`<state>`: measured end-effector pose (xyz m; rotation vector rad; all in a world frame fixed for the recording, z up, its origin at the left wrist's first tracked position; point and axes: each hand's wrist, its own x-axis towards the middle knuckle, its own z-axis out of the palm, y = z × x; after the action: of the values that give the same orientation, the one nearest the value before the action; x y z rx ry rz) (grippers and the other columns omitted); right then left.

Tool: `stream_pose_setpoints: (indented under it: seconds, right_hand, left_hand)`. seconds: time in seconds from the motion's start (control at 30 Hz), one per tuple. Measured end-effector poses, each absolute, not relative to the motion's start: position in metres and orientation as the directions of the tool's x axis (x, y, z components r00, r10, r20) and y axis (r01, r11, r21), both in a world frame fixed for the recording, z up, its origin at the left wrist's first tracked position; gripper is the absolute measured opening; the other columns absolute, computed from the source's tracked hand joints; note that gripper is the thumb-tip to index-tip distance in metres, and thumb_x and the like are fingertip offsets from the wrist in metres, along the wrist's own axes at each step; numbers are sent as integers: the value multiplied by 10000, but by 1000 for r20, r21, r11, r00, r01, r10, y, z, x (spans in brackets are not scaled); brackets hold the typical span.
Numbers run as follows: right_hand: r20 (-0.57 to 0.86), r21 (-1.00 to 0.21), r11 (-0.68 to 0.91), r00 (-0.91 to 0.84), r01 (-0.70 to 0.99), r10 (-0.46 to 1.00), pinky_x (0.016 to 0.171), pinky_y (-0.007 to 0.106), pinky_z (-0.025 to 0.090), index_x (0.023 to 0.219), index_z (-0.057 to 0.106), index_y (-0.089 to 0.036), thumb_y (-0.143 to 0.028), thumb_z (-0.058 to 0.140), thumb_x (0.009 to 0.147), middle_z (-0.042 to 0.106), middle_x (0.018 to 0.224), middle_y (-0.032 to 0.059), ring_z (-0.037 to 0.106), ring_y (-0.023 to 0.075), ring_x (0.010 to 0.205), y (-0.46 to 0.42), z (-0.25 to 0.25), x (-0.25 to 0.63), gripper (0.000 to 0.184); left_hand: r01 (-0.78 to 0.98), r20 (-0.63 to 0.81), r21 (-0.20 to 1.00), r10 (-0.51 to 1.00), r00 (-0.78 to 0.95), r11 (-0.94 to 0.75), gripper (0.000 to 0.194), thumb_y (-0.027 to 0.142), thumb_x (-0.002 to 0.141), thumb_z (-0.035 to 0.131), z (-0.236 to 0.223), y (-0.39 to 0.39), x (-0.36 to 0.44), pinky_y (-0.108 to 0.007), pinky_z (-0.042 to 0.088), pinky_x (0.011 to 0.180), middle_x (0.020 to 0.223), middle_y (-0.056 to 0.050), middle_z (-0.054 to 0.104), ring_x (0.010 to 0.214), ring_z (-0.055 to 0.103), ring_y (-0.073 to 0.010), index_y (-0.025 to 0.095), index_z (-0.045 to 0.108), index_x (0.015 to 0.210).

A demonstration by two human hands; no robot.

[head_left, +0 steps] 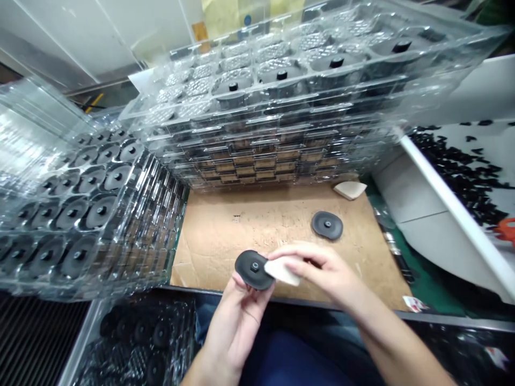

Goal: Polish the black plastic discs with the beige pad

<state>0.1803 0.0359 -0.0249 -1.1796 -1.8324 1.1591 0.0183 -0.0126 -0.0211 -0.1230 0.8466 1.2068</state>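
Observation:
My left hand [235, 324] is holding a round black rubber disc with a central hub [251, 269] up by its rim, tilted above the cardboard. My right hand [317, 267] pinches a white cloth pad [282, 271] and presses it against the disc's right side. A second black disc [327, 225] lies flat on the cardboard sheet [225, 241], to the right of and beyond my hands, touching neither of them. A pale folded pad [350, 189] lies at the cardboard's far edge.
Tall stacks of clear plastic trays [277, 128] holding black discs stand beyond the cardboard and to the left [80, 214]. More trays sit low at lower left [137, 338]. A white-edged bin of small black parts [458, 171] is on the right.

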Motion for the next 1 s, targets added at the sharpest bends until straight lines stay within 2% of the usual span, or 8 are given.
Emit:
stream_pose_setpoints:
  seconds: [0.1, 0.2, 0.4, 0.53, 0.67, 0.83, 0.93, 1.0]
  right_hand:
    - [-7, -886, 116, -262, 450, 965, 723, 371, 534, 907, 696, -192, -241, 490, 856, 722, 909, 69, 669, 232, 839, 31, -67, 197, 218]
    - [-12, -859, 90, -196, 504, 981, 703, 401, 528, 895, 705, -215, -241, 519, 834, 725, 848, 58, 670, 240, 767, 17, -88, 210, 198]
    - [122, -886, 159, -113, 436, 986, 731, 293, 512, 1024, 636, -226, -222, 482, 886, 683, 1013, 49, 629, 193, 923, 17, -24, 186, 206]
    - [294, -870, 368, -255, 329, 921, 720, 307, 493, 1029, 628, -196, -174, 464, 865, 696, 907, 36, 622, 171, 792, 20, 20, 155, 233]
    - [124, -880, 332, -508, 341, 852, 644, 262, 497, 921, 663, -194, -132, 464, 848, 681, 817, 19, 614, 144, 702, 23, 27, 145, 220]
    - [334, -834, 432, -310, 342, 890, 710, 308, 486, 1019, 619, -162, -149, 431, 876, 676, 851, 53, 610, 174, 749, 19, 24, 143, 236]
    - [268, -872, 409, -437, 268, 859, 624, 241, 484, 977, 621, -205, -131, 467, 860, 669, 767, 2, 603, 130, 658, 11, 25, 155, 206]
    - [175, -865, 365, -473, 345, 863, 585, 227, 472, 959, 621, -219, -124, 474, 853, 659, 736, -13, 594, 122, 625, 8, 27, 167, 204]
  left_hand:
    - [-881, -660, 298, 746, 88, 368, 208, 215, 823, 541, -26, -9, 13, -309, 510, 903, 983, -114, 719, 1037, 620, -242, 129, 704, 919]
    - [-886, -648, 296, 756, 88, 357, 202, 196, 828, 536, -26, -7, 11, -304, 522, 884, 989, -95, 719, 1039, 618, -250, 141, 699, 934]
    - [-847, -605, 364, 789, 101, 388, 263, 226, 780, 609, -19, -9, 22, -305, 502, 905, 1041, -82, 698, 1023, 622, -211, 194, 664, 1035]
    - [-769, -584, 472, 806, 93, 431, 378, 200, 787, 610, -15, -14, 22, -268, 511, 843, 1039, -70, 692, 945, 637, -180, 230, 585, 1164]
    - [-715, -611, 535, 791, 40, 450, 461, 192, 756, 637, -15, -16, 17, -280, 510, 839, 1070, -56, 677, 973, 623, -199, 254, 548, 1204]
    - [-749, -600, 451, 786, 149, 486, 472, 225, 692, 710, -16, -20, 18, -291, 427, 965, 1083, -30, 678, 1091, 564, -200, 280, 596, 1147]
    - [-748, -587, 431, 786, 192, 505, 387, 261, 683, 720, -15, -22, 13, -233, 454, 913, 1090, -22, 683, 1062, 584, -176, 282, 651, 1063]
    - [-739, -597, 427, 776, 202, 521, 374, 285, 677, 722, -14, -21, 11, -198, 481, 850, 1069, -38, 693, 993, 618, -159, 261, 664, 1045]
